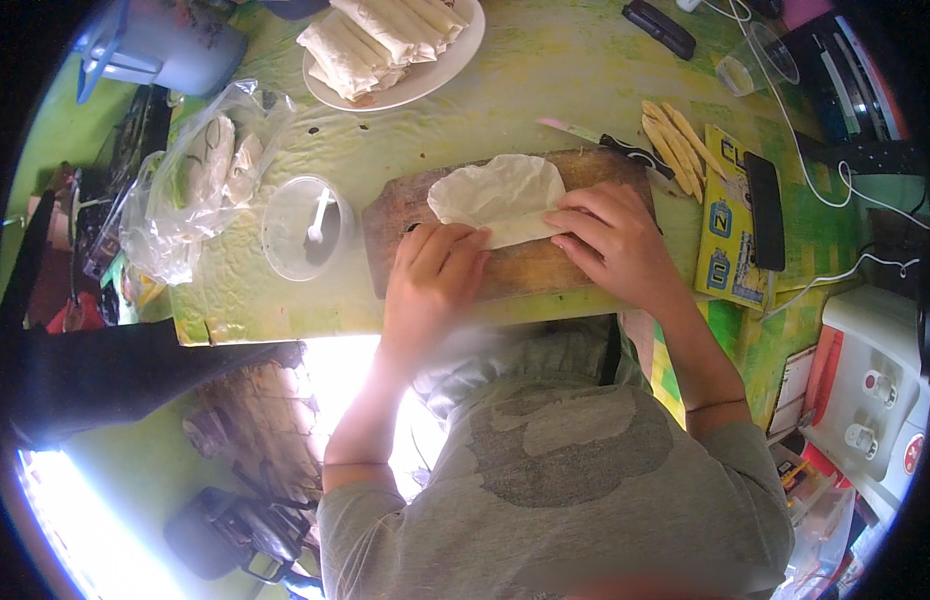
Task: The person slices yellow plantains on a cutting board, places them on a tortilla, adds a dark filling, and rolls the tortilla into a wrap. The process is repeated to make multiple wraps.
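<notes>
A thin, pale, round wrapper (495, 190) lies on a wooden cutting board (405, 205), its near edge folded over. My left hand (435, 265) is closed at the left end of that fold, fingertips pressing the wrapper against the board. Opposite it, my right hand (610, 240) pinches the right end of the fold. Whatever the fold may cover is hidden. Beyond the board's right corner lie several yellowish, fried-looking strips (675, 145), close to a knife (575, 133) with a pale blade. A white plate (440, 88) at the far side bears several stacked rolled wrappers (380, 45).
Left of the board stand a clear plastic bowl (275, 240) with a white spoon (320, 215) and a clear plastic bag (170, 215). On the right are a dark phone (763, 210) on a yellow printed box (720, 250), a clear cup (770, 60) and white cables (800, 165).
</notes>
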